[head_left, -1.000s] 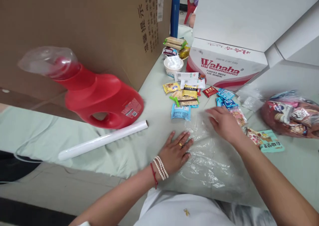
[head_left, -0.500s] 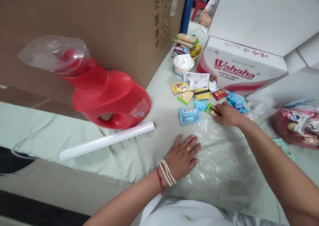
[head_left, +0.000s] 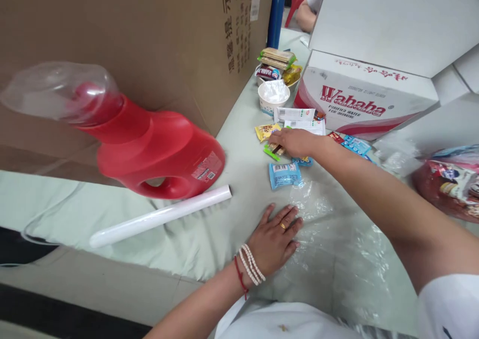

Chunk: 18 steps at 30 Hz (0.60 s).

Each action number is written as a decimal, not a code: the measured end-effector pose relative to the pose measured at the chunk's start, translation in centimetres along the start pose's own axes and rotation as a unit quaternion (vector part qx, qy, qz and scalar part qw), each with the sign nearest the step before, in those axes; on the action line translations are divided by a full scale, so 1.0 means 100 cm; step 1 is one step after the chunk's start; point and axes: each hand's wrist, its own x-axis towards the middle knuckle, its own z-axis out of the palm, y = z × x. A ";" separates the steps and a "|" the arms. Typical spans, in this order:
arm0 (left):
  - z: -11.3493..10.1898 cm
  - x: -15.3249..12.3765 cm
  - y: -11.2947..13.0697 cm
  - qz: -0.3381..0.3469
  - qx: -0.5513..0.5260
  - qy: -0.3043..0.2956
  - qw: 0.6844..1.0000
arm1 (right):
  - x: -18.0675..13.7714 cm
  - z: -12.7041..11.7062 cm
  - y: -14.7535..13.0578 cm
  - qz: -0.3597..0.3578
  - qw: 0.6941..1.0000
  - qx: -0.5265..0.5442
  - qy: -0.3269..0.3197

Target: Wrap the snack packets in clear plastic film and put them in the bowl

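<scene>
My left hand (head_left: 275,237) lies flat with fingers spread on the edge of a clear plastic bag (head_left: 337,249) on the pale green tabletop. My right hand (head_left: 295,142) reaches forward over a heap of small snack packets (head_left: 279,152), its fingers curled down onto a packet with a green edge. A light blue snack packet (head_left: 284,174) lies alone between the heap and the bag. A yellow packet (head_left: 266,131) sits just left of my right hand.
A red detergent jug (head_left: 157,154) under clear wrap lies on its side at left, a white roll (head_left: 160,215) in front of it. A big brown carton (head_left: 130,45) stands behind. A white Wahaha box (head_left: 359,99), a paper cup (head_left: 274,95) and a snack-filled bag (head_left: 449,179) sit farther off. Another person's arm (head_left: 307,17) shows at top.
My right hand moved from the bag's far edge forward and left onto the heap of packets. My left hand stayed flat on the bag.
</scene>
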 end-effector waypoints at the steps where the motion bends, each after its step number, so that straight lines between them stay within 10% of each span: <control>1: 0.000 0.000 0.000 0.002 -0.002 -0.003 1.000 | 0.005 0.002 0.003 0.010 1.000 -0.009 -0.010; 10: 0.004 -0.001 -0.002 -0.001 -0.008 0.001 1.000 | 0.017 -0.009 -0.025 0.156 0.985 -0.043 -0.054; 18: 0.003 0.001 -0.002 -0.001 -0.006 0.008 1.000 | -0.098 -0.048 -0.031 0.166 0.938 0.121 0.280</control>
